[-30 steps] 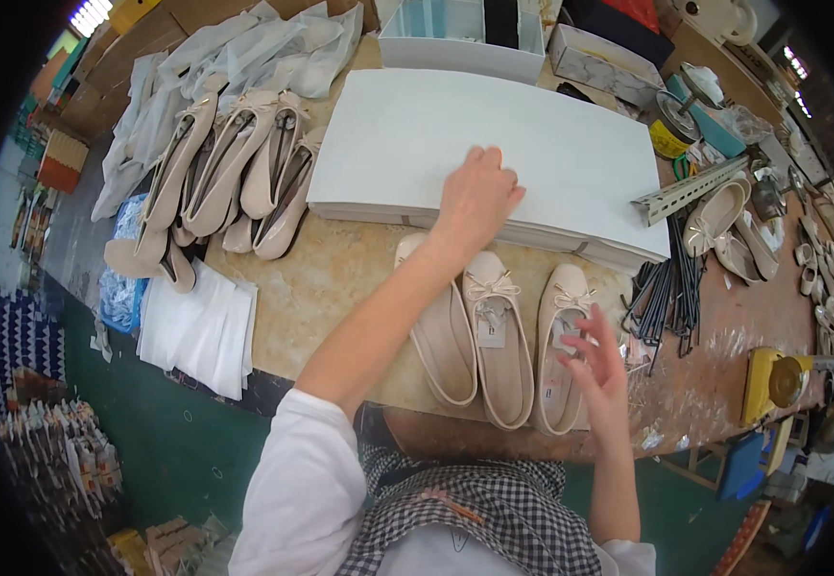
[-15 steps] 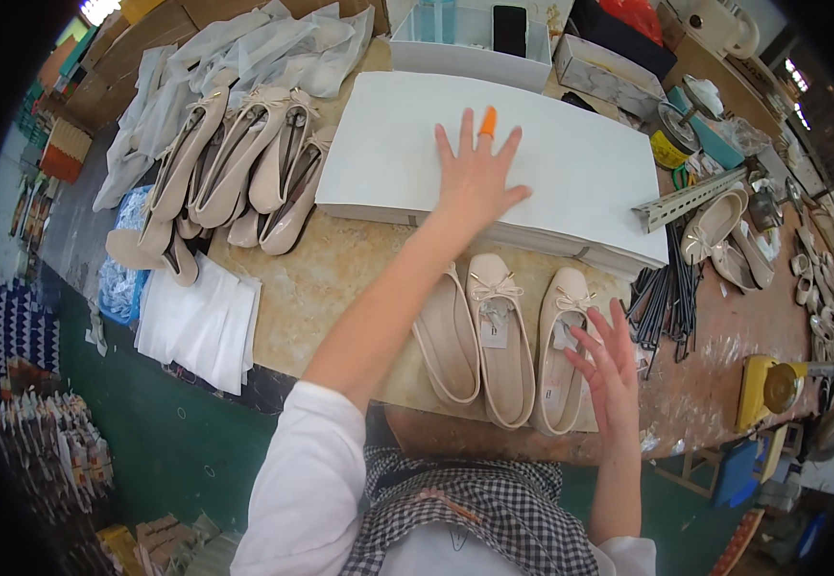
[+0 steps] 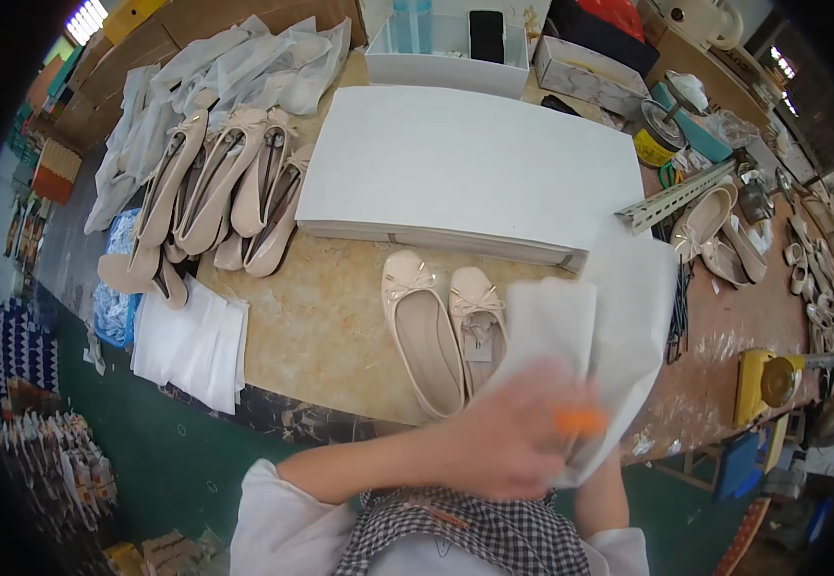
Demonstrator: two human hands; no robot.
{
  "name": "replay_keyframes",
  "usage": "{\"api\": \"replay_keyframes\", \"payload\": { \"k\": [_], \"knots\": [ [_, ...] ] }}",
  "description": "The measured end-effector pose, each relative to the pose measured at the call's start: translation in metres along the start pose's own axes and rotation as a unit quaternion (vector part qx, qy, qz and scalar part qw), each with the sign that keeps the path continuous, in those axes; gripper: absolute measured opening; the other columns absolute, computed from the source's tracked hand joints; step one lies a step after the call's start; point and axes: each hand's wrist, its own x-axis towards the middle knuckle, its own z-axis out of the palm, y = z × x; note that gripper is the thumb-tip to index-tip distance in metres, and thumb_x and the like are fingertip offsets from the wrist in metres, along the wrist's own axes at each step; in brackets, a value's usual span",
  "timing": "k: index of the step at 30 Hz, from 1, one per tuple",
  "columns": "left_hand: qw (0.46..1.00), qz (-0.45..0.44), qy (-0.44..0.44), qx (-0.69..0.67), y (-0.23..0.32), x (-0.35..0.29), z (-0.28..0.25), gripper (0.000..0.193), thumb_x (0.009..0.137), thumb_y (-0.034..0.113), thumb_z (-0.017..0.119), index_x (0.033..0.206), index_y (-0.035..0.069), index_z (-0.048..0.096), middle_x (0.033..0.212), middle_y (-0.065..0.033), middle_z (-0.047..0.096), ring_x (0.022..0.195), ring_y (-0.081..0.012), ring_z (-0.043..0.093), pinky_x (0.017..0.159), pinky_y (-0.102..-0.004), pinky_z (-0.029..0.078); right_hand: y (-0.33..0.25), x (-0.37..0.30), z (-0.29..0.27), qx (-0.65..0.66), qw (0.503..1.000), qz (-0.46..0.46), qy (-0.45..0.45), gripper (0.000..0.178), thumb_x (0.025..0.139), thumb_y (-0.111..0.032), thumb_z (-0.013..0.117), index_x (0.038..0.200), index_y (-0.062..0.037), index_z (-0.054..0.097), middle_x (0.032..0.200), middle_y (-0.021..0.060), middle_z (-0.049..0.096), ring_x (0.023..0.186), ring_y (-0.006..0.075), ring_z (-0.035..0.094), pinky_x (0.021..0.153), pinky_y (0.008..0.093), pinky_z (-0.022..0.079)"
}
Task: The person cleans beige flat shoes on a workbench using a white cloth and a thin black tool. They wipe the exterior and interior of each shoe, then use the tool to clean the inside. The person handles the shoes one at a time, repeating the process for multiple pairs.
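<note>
A thin white sheet of paper [image 3: 633, 326] hangs bent in front of me, over the table's near edge. My left hand [image 3: 523, 437], with an orange finger cover on one finger, is blurred but closed at the sheet's lower left. Behind the paper my right hand is hidden; only its forearm shows below. Beside the sheet lie two beige flat shoes with bows: the left shoe [image 3: 425, 336] is in full view, while the other shoe [image 3: 479, 322], with a small tag inside, is partly covered. A thick stack of white paper [image 3: 475, 163] sits beyond them.
Several beige shoes [image 3: 220, 192] are heaped at the left, near folded white sheets [image 3: 191, 336] and a blue basket [image 3: 115, 288]. A white box [image 3: 446, 69] stands at the back. On the right are a perforated metal bar [image 3: 676, 199], more shoes [image 3: 710, 235] and a yellow tool [image 3: 758, 389].
My left hand has come off the stack toward me, and a sheet now hangs at it. Two shoes show where three did. My right hand has gone behind the paper.
</note>
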Motion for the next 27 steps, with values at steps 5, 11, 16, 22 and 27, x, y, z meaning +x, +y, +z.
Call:
{"api": "replay_keyframes", "payload": {
  "k": [5, 11, 16, 22, 27],
  "knots": [
    [0.988, -0.103, 0.116, 0.025, -0.006, -0.05, -0.002, 0.016, 0.081, 0.016, 0.067, 0.093, 0.006, 0.062, 0.095, -0.0115, 0.064, 0.089, -0.0261, 0.064, 0.077, -0.0351, 0.051, 0.011, 0.01, 0.039, -0.302, 0.946, -0.062, -0.096, 0.062, 0.084, -0.012, 0.067, 0.138, -0.0028, 0.041, 0.139, 0.014, 0.047, 0.125, 0.026, 0.048, 0.104, 0.0383, 0.04],
    [0.854, -0.349, 0.337, -0.192, -0.026, -0.075, -0.002, 0.03, 0.092, 0.007, 0.05, 0.122, 0.005, 0.051, 0.094, -0.0148, 0.06, 0.071, -0.0276, 0.06, 0.07, -0.0316, 0.05, 0.039, 0.012, 0.111, -0.538, 0.789, -0.256, -0.15, 0.057, 0.081, -0.012, 0.069, 0.133, -0.0025, 0.048, 0.136, 0.0153, 0.049, 0.122, 0.0251, 0.051, 0.099, 0.0388, 0.043],
    [0.925, -0.379, 0.034, 0.006, -0.019, -0.113, 0.002, 0.02, 0.088, 0.019, 0.056, 0.096, 0.003, 0.067, 0.089, -0.0124, 0.067, 0.076, -0.0231, 0.062, 0.081, -0.0321, 0.047, 0.027, 0.1, 0.063, -0.164, 0.984, -0.004, -0.062, 0.055, 0.076, -0.01, 0.071, 0.129, -0.0134, 0.056, 0.121, 0.0104, 0.057, 0.105, 0.0277, 0.059, 0.085, 0.0399, 0.05],
    [0.941, -0.246, -0.077, 0.221, -0.01, -0.122, 0.047, 0.02, 0.076, 0.022, 0.067, 0.075, 0.002, 0.067, 0.076, -0.0093, 0.066, 0.071, -0.021, 0.062, 0.078, -0.0339, 0.043, 0.093, 0.117, 0.094, -0.789, 0.41, -0.437, -0.132, 0.017, 0.069, -0.009, 0.06, 0.085, -0.0056, 0.065, 0.086, 0.0084, 0.051, 0.083, 0.0249, 0.057, 0.071, 0.0361, 0.047],
    [0.936, -0.256, -0.078, 0.23, -0.013, -0.131, 0.048, 0.018, 0.076, 0.021, 0.067, 0.073, 0.003, 0.067, 0.077, -0.0076, 0.066, 0.072, -0.0211, 0.062, 0.078, -0.0341, 0.044, 0.085, 0.123, 0.099, -0.78, 0.485, -0.369, -0.144, 0.033, 0.071, -0.012, 0.068, 0.102, -0.0051, 0.061, 0.094, 0.0113, 0.055, 0.093, 0.03, 0.055, 0.078, 0.0407, 0.045]
  ]
}}
